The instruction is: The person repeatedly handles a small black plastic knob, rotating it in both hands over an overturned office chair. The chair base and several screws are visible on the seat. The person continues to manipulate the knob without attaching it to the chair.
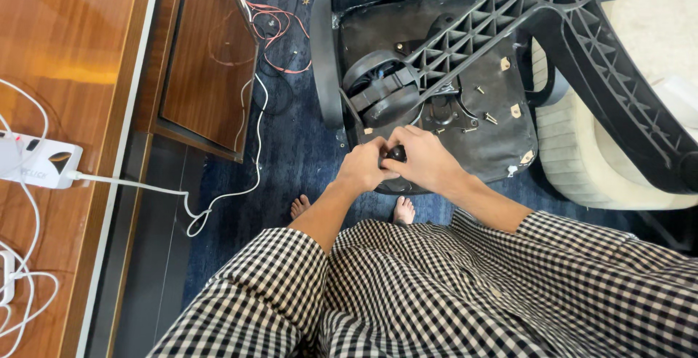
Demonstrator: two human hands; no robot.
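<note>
Hands clasped on small black knob (397, 154) at near edge of overturned chair's seat underside (502, 136).
Left hand (363, 167) and right hand (422, 158): fingers curled tight around it, knob mostly hidden. Beyond, loose screws (486, 117), ribbed black base (582, 31).

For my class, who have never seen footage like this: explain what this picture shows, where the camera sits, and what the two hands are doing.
The one picture comes from a camera worn on a person's head, looking down past checked black-and-white sleeves to bare feet on a dark blue carpet. An overturned black office chair lies there, its ribbed plastic star base pointing up and to the right. Loose brass screws rest on the seat underside. The left hand and right hand meet around a small round black knob, both gripping it. At left, a white power strip sits on a glossy wooden desk.
</note>
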